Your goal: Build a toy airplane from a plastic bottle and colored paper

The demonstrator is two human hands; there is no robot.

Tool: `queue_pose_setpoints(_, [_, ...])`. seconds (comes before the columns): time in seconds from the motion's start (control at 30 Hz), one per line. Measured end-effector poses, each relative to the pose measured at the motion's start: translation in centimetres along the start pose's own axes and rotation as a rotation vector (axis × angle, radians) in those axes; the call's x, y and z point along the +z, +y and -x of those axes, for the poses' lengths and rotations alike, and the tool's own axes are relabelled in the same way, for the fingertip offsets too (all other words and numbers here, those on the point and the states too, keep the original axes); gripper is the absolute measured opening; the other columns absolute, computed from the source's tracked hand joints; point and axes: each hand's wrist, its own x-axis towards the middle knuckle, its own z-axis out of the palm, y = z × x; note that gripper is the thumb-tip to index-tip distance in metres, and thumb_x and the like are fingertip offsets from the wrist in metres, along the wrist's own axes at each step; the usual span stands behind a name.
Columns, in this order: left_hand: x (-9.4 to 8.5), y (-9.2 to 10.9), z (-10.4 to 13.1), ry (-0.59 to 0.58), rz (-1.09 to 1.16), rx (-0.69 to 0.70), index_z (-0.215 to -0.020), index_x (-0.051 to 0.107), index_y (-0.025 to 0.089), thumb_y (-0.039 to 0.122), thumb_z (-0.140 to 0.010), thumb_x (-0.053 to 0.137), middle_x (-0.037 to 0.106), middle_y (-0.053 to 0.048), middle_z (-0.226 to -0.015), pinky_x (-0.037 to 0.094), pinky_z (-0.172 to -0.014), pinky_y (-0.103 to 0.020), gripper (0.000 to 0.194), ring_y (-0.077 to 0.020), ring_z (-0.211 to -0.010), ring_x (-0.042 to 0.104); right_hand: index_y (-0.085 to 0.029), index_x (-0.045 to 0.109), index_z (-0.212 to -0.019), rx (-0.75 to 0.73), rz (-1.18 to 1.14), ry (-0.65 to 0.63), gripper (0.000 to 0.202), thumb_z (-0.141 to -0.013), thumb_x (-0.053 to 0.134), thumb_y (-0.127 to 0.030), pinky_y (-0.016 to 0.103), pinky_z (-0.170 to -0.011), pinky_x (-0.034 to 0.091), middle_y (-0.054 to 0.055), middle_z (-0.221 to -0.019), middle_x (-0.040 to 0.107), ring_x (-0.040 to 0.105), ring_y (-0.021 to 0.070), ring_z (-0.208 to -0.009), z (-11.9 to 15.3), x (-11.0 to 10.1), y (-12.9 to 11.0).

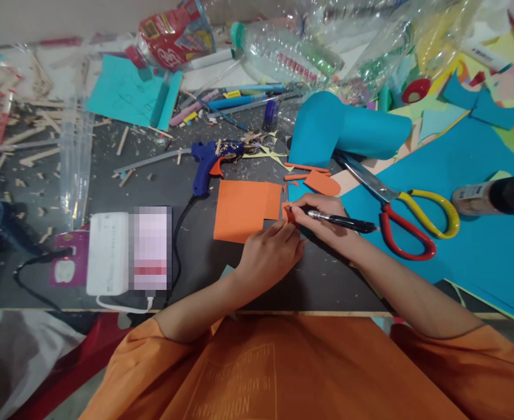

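In my right hand (327, 213) is a black pen (346, 222), its tip down at a small piece of orange paper (287, 210). My left hand (269, 254) has its fingers bent together over the lower part of that piece, holding it against the table; the fingers hide much of it. Left of the hands lies a larger orange paper (239, 209). Just beyond them are a rounded orange cutout (323, 182) and thin orange strips (307, 176). Large scissors (388, 195) with red and yellow handles lie to the right, blades partly under a blue paper roll (370, 129).
A blue glue gun (205, 163) trails its cable toward the phone (152, 248) and white power bank (108, 254). Blue sheets (479, 233) and a small bottle (495, 196) occupy the right. Plastic bottles (283, 52), markers and wood scraps crowd the back and left.
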Motion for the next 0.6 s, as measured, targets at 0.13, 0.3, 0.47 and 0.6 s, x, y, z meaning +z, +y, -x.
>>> queue_pose_setpoints(0.13, [-0.11,-0.01,0.02,-0.014,0.009,-0.006,-0.084,0.063,0.015,0.023,-0.093,0.047,0.069,0.000,-0.080,0.051,-0.056,-0.026,0.020,-0.0135,-0.077,0.068,-0.021,0.065,-0.072,0.014,-0.004,0.047,0.021,-0.087,0.054,-0.031,0.027,-0.062,0.044,0.001,-0.071,0.069,0.063,0.0165,-0.068,0.00,0.05,0.19])
queue_pose_setpoints(0.3, [-0.10,0.06,0.03,-0.042,0.006,-0.014,-0.085,0.063,0.015,0.024,-0.093,0.047,0.070,-0.001,-0.080,0.050,-0.057,-0.026,0.020,-0.0130,-0.077,0.068,-0.021,0.064,-0.070,0.010,-0.008,0.024,0.024,-0.087,0.053,-0.033,0.028,-0.062,0.044,0.002,-0.072,0.069,0.064,0.0175,-0.070,0.05,-0.01,0.33])
queue_pose_setpoints(0.47, [-0.10,0.05,0.02,-0.051,0.011,-0.009,-0.085,0.063,0.015,0.023,-0.092,0.049,0.071,-0.001,-0.083,0.050,-0.058,-0.026,0.018,-0.0138,-0.078,0.068,-0.020,0.063,-0.070,0.017,-0.030,0.037,0.024,-0.087,0.054,-0.034,0.028,-0.064,0.045,0.002,-0.073,0.069,0.064,0.0178,-0.070,0.06,-0.08,0.27])
queue_pose_setpoints(0.6, [-0.12,-0.01,-0.02,-0.033,0.007,-0.004,-0.085,0.063,0.015,0.023,-0.092,0.049,0.072,-0.001,-0.084,0.050,-0.058,-0.025,0.018,-0.0134,-0.078,0.069,-0.020,0.060,-0.066,0.021,-0.024,0.057,0.023,-0.085,0.054,-0.030,0.027,-0.061,0.043,0.001,-0.067,0.066,0.061,0.0158,-0.065,-0.03,-0.11,-0.03])
